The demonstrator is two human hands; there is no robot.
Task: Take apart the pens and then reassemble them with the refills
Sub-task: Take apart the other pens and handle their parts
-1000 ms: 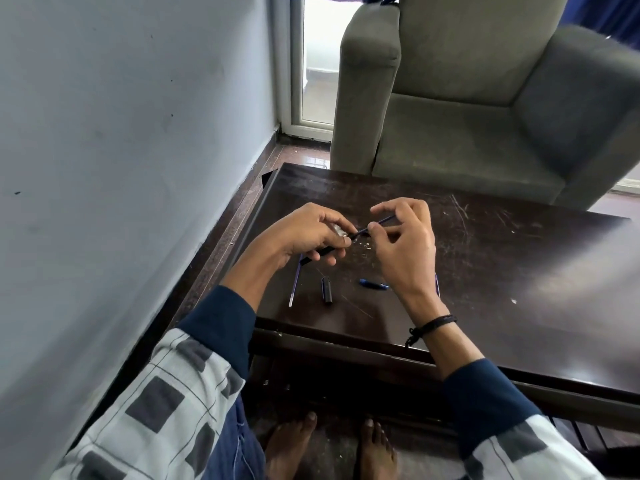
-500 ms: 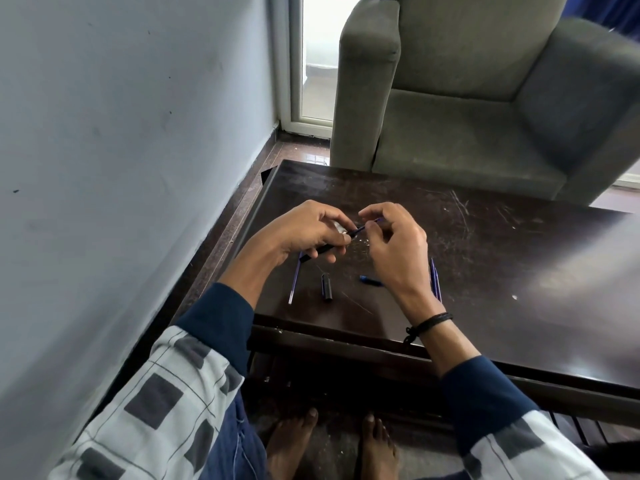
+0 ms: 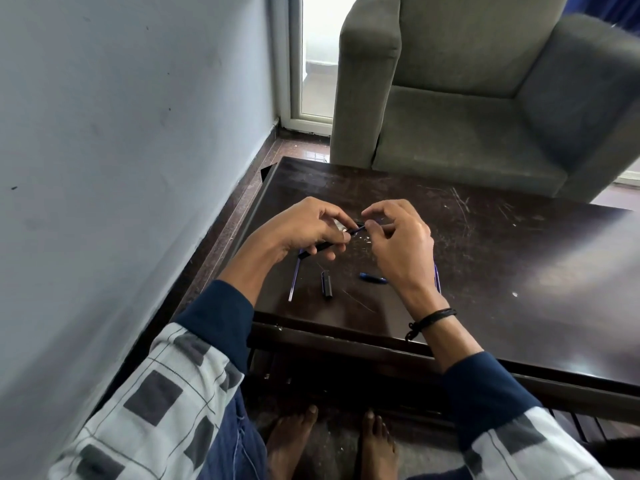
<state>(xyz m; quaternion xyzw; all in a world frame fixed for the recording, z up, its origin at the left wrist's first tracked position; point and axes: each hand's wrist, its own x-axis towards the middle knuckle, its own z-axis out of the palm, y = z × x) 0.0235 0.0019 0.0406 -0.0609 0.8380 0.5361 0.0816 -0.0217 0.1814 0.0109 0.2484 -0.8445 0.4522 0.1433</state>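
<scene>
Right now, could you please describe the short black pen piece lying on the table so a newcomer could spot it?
Start at the dark table before the grey armchair and look near its front edge, below the left hand. The black piece lies between a thin purple refill and a blue cap; it alone is stubby and black.

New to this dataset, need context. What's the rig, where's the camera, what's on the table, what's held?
No robot here: a person works with bare hands. Every picture comes from one wide-angle camera worn on the head, looking down. The left hand grips a black pen barrel; the right hand pinches a thin blue refill at the barrel's end. On the dark table lie a loose refill, a short black piece, a blue piece, and a blue stick half hidden behind the right wrist.
</scene>
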